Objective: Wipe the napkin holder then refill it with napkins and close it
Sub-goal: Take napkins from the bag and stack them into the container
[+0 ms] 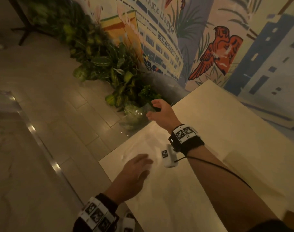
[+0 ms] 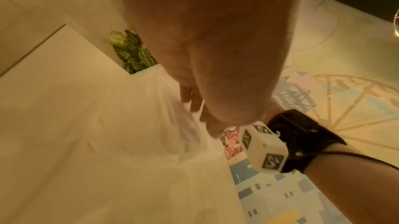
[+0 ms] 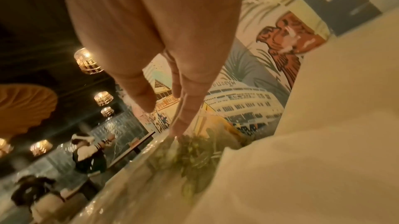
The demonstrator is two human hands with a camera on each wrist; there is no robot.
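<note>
No sign of the napkin holder in any of the three views, and no napkins told apart either, so count none of each here. Judged from the task alone: probably a stiff holder with a part that closes, best steadied by its body with one hand while wiping with the other; napkins light, soft and quick to crumple, best taken as a loose stack by the edges. Nearest to hand, one pale filmy sheet (image 1: 143,144) spread over the near-left corner of the tabletop (image 1: 226,131), too blurred to call cloth or plastic, likely limp and slippery. Resting on it, one left hand (image 1: 134,171), fingers stretched nearly flat, gripping nothing. Past the far-left edge of the tabletop, one right hand (image 1: 161,113), fingers spread and relaxed, empty, reaching just beside one crumpled clear plastic wrap (image 1: 134,114) lying over the plants (image 1: 99,61); cannot tell whether touching. Two wrist cameras strapped on, one per arm. Beyond, one painted wall with one red bird (image 1: 216,51).
</note>
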